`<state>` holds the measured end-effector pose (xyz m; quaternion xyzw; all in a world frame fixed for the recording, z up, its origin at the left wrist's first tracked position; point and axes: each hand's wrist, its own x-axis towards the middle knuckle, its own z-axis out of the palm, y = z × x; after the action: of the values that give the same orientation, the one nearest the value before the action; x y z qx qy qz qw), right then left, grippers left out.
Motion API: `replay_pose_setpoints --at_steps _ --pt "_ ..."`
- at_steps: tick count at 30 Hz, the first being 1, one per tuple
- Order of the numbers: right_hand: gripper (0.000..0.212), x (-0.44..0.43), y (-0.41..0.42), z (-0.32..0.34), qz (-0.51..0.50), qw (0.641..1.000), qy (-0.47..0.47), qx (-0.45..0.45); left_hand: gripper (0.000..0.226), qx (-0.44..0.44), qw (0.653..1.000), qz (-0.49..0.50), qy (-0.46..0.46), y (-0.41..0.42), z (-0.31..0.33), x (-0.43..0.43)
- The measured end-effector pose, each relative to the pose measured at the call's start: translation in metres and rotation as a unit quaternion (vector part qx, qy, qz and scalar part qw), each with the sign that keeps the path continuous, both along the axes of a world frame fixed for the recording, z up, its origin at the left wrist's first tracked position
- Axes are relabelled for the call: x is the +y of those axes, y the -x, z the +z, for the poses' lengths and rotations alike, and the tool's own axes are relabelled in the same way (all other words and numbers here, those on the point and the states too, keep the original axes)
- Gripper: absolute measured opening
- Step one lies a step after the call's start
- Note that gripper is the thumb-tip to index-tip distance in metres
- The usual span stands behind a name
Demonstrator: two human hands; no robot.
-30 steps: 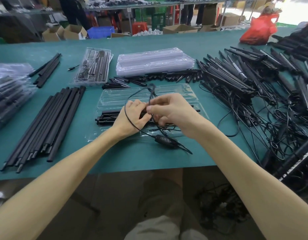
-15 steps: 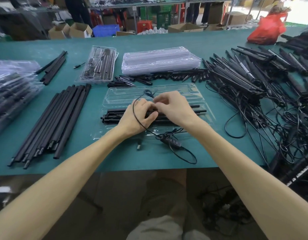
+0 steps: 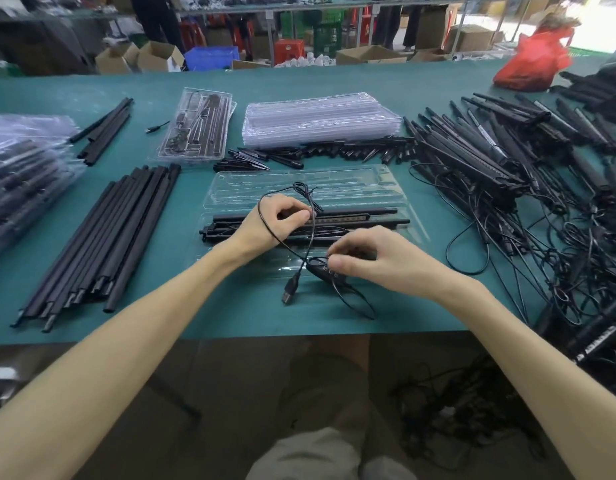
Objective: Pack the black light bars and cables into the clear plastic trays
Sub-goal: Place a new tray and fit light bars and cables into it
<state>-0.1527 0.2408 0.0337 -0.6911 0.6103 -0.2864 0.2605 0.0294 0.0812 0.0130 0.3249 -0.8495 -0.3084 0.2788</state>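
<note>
Green table [image 3: 230,323]. Loose pile of light bars [image 3: 507,161] with tangled leads at 2 o'clock. Clear tray [image 3: 299,181] dead centre, two black bars [image 3: 351,216] in its near slots. Your left hand [image 3: 275,223], fingers curled, pinches the looped cable [image 3: 301,188] over the bars. Your right hand [image 3: 379,258], at 5 o'clock, pinches the inline controller [image 3: 322,271]. USB plug [image 3: 288,294] at 6.

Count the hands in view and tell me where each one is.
2. The left hand grips the looped cable over the open tray; the right hand pinches the inline controller at the tray's near edge. No other hands show.
</note>
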Motion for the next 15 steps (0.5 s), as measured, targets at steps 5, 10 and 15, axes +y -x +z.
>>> replay_pose_setpoints --at_steps 5,10,15 --pt "0.031 0.006 0.013 -0.003 -0.03 0.998 0.028 0.041 0.02 0.08 0.988 -0.011 -0.133 -0.004 0.004 -0.001" --pt "0.032 0.013 0.033 -0.004 -0.131 0.989 0.066 0.036 0.024 0.135 0.971 0.004 -0.197 -0.01 0.011 -0.007" --pt "0.036 0.019 0.04 0.001 -0.105 0.989 0.003 0.102 0.025 0.227 0.939 -0.002 -0.259 -0.016 0.01 -0.011"
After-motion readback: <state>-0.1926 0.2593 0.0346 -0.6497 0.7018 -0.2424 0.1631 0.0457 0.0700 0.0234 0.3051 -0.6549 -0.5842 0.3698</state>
